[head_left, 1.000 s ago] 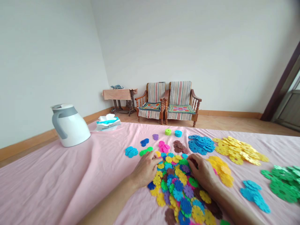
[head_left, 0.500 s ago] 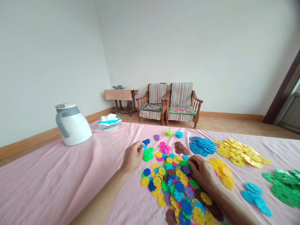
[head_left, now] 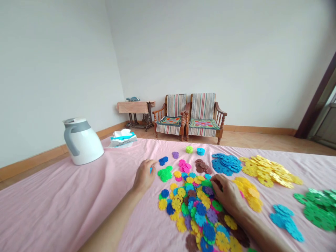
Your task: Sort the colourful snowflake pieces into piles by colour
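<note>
Curling narrowly around a blue plastic disc (head_left: 151,170), the left hand (head_left: 143,176) risked bumping the bright green plastic disc cluster (head_left: 165,174); the right hand's (head_left: 226,195) grip was hidden

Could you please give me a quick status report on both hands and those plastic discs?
Left hand beside green discs, blue piece at fingertips. Right hand on mixed disc pile. Nothing blocking.

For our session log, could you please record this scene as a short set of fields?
left hand: curled, a blue plastic disc showing at its fingers, beside the green disc pile
right hand: fingers on the mixed disc pile, next to the yellow disc pile
surroundings: white kettle, tissue pack on a pink sheet; two striped armchairs beyond
</note>
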`<state>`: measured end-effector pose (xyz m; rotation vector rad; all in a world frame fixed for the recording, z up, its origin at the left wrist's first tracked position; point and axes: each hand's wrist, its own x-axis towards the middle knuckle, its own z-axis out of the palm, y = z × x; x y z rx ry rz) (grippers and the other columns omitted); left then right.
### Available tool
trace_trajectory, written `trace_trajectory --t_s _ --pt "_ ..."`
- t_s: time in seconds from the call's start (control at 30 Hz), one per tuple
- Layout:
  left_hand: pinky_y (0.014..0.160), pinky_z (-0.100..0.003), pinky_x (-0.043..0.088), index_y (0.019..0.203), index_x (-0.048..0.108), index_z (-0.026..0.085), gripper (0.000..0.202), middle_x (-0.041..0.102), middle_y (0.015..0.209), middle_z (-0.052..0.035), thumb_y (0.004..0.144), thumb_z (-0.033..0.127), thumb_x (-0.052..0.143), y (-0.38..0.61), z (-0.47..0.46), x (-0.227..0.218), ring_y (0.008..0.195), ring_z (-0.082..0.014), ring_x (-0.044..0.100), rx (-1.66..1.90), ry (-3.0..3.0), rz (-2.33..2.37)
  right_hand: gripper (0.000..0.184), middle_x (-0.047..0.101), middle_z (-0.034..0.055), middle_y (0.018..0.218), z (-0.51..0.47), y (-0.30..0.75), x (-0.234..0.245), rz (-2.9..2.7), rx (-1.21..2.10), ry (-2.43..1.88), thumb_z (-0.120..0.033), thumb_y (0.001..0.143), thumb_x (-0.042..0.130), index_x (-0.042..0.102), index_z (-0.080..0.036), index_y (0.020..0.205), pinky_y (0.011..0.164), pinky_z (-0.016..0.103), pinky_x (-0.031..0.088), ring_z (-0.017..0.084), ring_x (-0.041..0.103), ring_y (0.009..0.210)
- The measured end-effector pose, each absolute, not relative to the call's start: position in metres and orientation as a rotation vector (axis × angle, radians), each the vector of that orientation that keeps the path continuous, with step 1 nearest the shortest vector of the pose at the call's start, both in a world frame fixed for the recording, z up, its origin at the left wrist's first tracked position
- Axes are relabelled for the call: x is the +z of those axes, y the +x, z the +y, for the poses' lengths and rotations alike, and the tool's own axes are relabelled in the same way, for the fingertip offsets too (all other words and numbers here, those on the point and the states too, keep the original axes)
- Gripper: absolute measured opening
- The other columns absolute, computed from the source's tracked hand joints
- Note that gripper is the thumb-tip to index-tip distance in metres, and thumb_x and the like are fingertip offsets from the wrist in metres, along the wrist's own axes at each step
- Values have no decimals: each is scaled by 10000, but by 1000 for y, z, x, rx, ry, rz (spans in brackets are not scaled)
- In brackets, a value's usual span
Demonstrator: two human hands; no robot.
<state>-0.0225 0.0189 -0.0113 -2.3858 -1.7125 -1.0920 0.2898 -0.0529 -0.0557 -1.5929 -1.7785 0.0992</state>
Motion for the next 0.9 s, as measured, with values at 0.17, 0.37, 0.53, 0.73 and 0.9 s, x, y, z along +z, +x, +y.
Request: trace_trajectory --t_s 0.17,0.37,0.53,0.73,0.9 --pt "931 -339 407 1115 612 202 348 648 1099 -59 858 140 387 20 -6 -15 1042 -187 565 -1008 -2810 -1304 192 618 24 732 -56 286 -52 -1811 66 -1583 -283 831 411 581 -213 775 618 263 413 163 571 672" --pt "1013 -507 253 1209 538 178 461 569 1239 -122 865 476 463 44 -24 -18 1168 -295 477 -732 -2880 -1254 198 611 25 735 -57 285 -51 -1836 52 -1593 -280 840 401 573 -214 768 622 265 415 167 582 688" --pt "959 -420 313 1153 588 215 408 644 1121 -78 915 466 372 41 -30 -10 1064 -239 550 -788 -3054 -1184 196 608 26 744 -55 287 -52 -1850 55 -1610 -276 846 393 564 -211 776 629 271 415 164 585 681" --pt "907 -332 353 1062 649 235 337 687 1026 -39 930 405 389 38 -35 -2 978 -185 594 -950 -3213 -1051 184 597 23 743 -55 287 -53 -1852 51 -1618 -266 849 400 562 -206 786 622 265 408 161 572 677" --pt "928 -352 356 1120 620 213 366 657 1107 -56 917 432 407 39 -33 -8 1049 -208 564 -981 -3079 -1150 181 595 29 770 -55 287 -54 -1859 67 -1613 -264 860 393 556 -206 805 647 274 412 168 572 709"
